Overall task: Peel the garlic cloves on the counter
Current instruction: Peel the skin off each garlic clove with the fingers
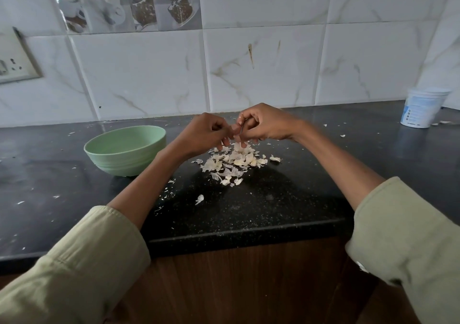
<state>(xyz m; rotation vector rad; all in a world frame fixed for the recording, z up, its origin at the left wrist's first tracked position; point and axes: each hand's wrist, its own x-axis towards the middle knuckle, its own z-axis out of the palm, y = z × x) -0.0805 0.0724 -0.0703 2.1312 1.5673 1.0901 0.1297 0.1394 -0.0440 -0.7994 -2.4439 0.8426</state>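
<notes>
Best done by keeping the garlic clove (pixel 236 129) pinched between curled fingers of left hand (pixel 202 134) and right hand (pixel 267 124), each grip closed on it, above the peel pile (pixel 232 163) mid-counter (pixel 273 211), stripping skin downward, beside the green bowl (pixel 125 149).

White marble-veined wall tiles (pixel 261 69) rise behind a black speckled counter (pixel 249 211) over a wooden cabinet front (pixel 236 286).
</notes>
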